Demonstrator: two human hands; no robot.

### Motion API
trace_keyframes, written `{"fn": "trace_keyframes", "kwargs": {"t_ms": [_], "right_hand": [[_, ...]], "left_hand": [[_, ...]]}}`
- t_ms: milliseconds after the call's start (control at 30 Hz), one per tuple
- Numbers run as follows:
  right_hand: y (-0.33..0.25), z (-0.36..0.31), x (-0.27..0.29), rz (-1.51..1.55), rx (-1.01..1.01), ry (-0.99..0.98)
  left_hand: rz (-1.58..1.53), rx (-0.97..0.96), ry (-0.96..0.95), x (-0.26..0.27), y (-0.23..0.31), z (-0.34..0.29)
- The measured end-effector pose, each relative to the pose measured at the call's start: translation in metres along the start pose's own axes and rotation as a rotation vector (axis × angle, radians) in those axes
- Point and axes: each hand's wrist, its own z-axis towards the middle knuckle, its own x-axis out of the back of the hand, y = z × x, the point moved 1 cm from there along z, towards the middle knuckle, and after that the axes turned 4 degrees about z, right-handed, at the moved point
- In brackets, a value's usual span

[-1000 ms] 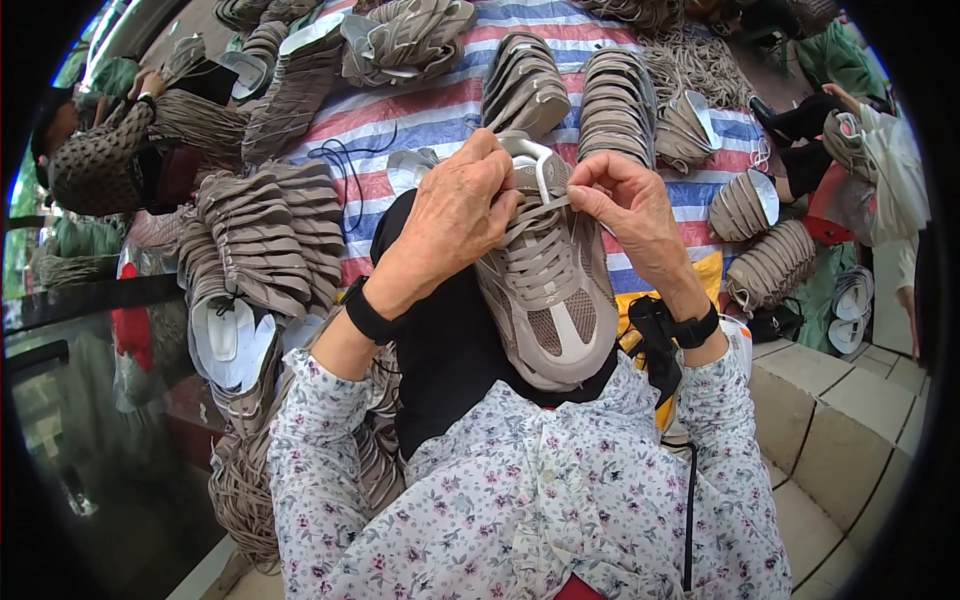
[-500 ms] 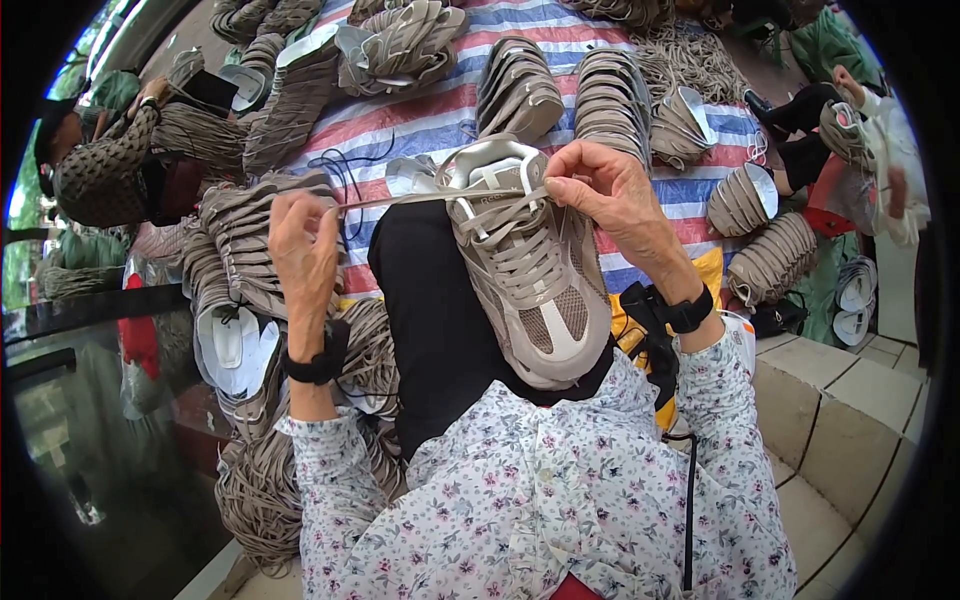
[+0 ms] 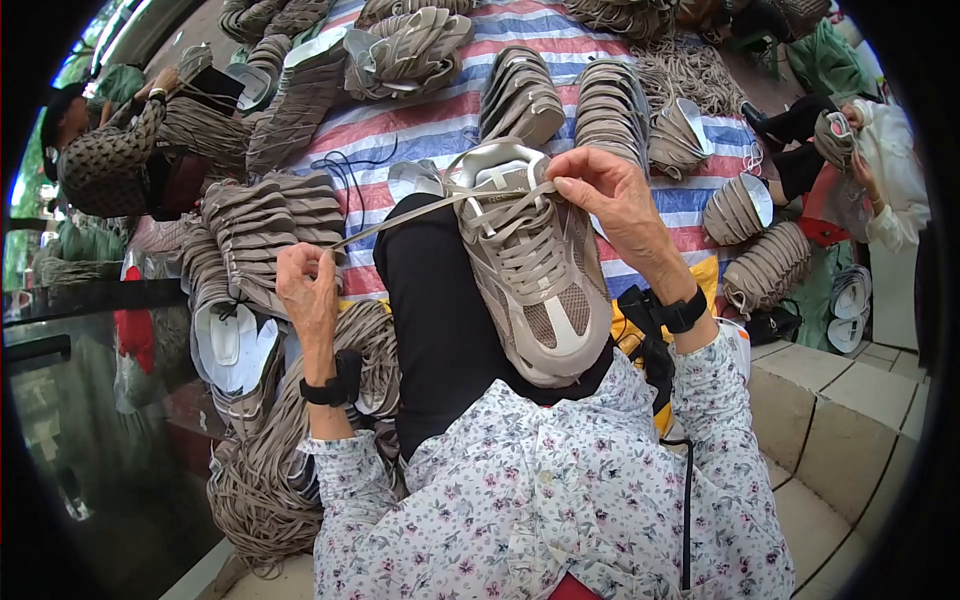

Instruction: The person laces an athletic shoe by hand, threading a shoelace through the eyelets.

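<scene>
A taupe sneaker (image 3: 540,280) with pale overlays lies on my lap, toe toward me, its front laced crosswise. From its upper eyelets a flat beige shoelace (image 3: 405,216) runs tautly out to the left and slopes down toward me. My left hand (image 3: 312,295) is closed in a pinch on that lace, well to the left of the shoe. At the shoe's right upper edge, my right hand (image 3: 612,195) pinches lace between thumb and forefinger beside the collar. The exact piece of lace in the right fingers is partly hidden.
Stacks of taupe shoe uppers (image 3: 270,230) lie left of my knee and beyond it on a striped sheet (image 3: 400,130). Bundled laces (image 3: 265,490) sit at lower left. Other people work at far left (image 3: 110,165) and far right (image 3: 890,170). Tiled steps (image 3: 830,420) stand at right.
My left hand has moved down toward me with the lace, which now slants more steeply. The right hand stays almost in place at the shoe's edge.
</scene>
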Motion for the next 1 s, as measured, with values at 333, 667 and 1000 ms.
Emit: {"fn": "trace_keyframes", "kwargs": {"t_ms": [333,667,1000], "right_hand": [[0.023,-0.013,0.019,0.139,-0.036,0.078],[0.052,-0.042,0.035,0.071,-0.174,0.274],[0.064,-0.078,0.013,0.248,-0.394,0.29]], "left_hand": [[0.064,0.206,0.012,-0.004,-0.007,-0.009],[-0.09,0.012,-0.055,-0.019,0.044,0.011],[-0.031,-0.398,-0.544,-0.088,0.146,0.047]]}}
